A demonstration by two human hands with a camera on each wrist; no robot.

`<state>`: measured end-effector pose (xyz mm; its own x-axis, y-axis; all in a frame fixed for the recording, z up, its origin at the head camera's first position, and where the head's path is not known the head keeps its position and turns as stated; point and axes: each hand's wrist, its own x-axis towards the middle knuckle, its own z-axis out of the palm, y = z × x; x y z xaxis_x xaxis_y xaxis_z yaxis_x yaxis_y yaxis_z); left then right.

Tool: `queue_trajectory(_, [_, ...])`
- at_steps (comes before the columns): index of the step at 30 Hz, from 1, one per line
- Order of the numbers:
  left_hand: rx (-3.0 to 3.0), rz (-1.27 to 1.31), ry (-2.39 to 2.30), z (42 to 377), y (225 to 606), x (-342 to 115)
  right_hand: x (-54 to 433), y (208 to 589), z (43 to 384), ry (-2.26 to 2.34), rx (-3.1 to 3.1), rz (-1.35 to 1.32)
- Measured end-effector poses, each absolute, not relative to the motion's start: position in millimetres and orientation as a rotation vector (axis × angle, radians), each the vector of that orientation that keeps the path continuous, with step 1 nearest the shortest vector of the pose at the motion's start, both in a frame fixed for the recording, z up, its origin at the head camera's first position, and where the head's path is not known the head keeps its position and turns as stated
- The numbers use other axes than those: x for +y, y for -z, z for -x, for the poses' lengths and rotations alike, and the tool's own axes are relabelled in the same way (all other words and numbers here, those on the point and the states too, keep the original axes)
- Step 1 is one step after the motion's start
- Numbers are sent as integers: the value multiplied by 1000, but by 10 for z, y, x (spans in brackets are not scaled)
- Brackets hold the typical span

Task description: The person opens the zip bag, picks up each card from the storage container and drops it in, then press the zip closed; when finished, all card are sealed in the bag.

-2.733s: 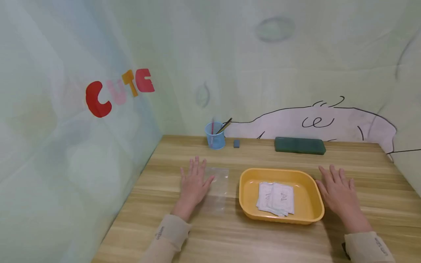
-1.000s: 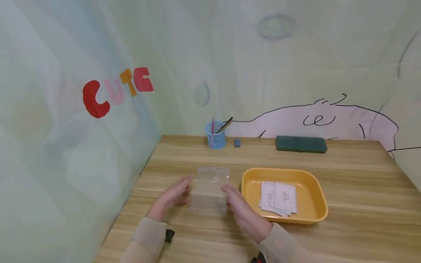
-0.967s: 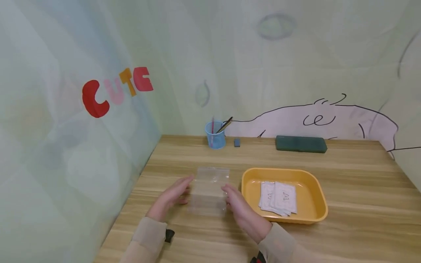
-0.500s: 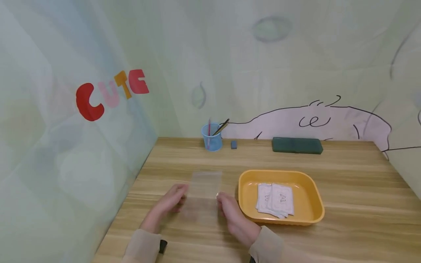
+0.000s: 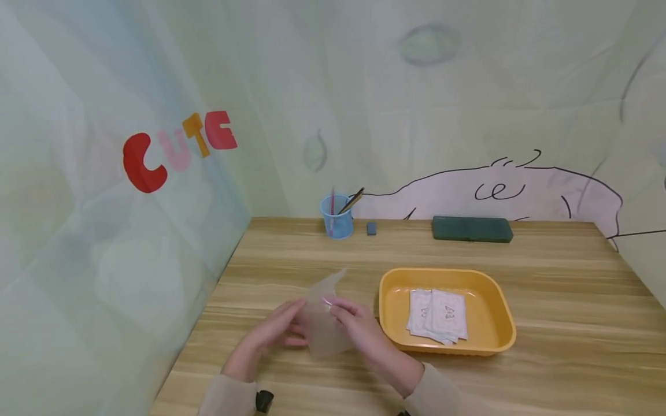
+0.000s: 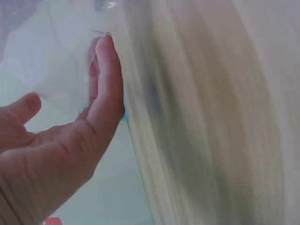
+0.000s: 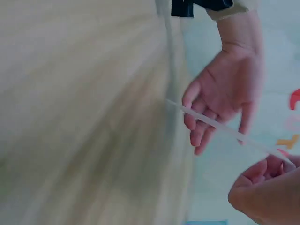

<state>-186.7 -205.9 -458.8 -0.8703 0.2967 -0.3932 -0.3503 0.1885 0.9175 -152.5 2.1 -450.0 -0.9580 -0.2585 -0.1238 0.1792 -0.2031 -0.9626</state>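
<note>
A clear plastic bag (image 5: 325,332) is held up above the wooden table, bent over at its far corner. My right hand (image 5: 366,335) pinches its right edge between thumb and fingers. On the other side, my left hand (image 5: 276,329) is at the bag's left edge with loosely bent fingers. In the left wrist view, the thumb of the left hand (image 6: 61,145) stands apart from its fingers. Edge-on in the right wrist view, the bag (image 7: 229,130) runs from the right hand (image 7: 267,192) past the relaxed fingers of the left hand.
A yellow tray (image 5: 496,323) with several white square packets (image 5: 448,315) stands to the right of the hands. Along the back are a blue pen cup (image 5: 338,224), a small blue block (image 5: 371,229) and a dark green case (image 5: 472,229). A printed curtain (image 5: 171,242) borders the table (image 5: 572,289).
Both hands came in to the bag's sides from where they lay on the table. The bag has been lifted off the tabletop and turned, and the right hand now pinches it.
</note>
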Motion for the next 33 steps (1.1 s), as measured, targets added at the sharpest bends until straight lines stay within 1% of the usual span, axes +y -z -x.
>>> queue_trajectory(5, [1930, -112, -1871, 1910, 4488, -1957, 243, 4229, 1383, 2137, 1817, 216])
queue_trajectory(10, [1909, -229, -2061, 1880, 4269, -1776, 611, 4011, 1257, 1890, 1913, 468])
queue_trajectory(13, [2016, -405, -2059, 1814, 4098, -1648, 854, 3934, 1220, 1820, 1959, 554])
queue_trajectory(15, [2121, -544, -1999, 1776, 3994, -1549, 1000, 3899, 1208, 1828, 2042, 519])
queue_trajectory(20, [2341, -831, -1761, 1742, 3834, -1300, 1235, 3877, 1219, 1951, 2376, 222])
queue_trajectory(22, [2414, -933, -1657, 1735, 3803, -1213, 1284, 3889, 1211, 1987, 2499, 167])
queue_trajectory(30, [2825, -1302, -1429, 1718, 3692, -917, 1460, 3832, 1081, 1821, 2871, 297])
queue_trajectory(33, [3046, -1344, -1479, 1717, 3644, -805, 1475, 3790, 1039, 1823, 2914, 259])
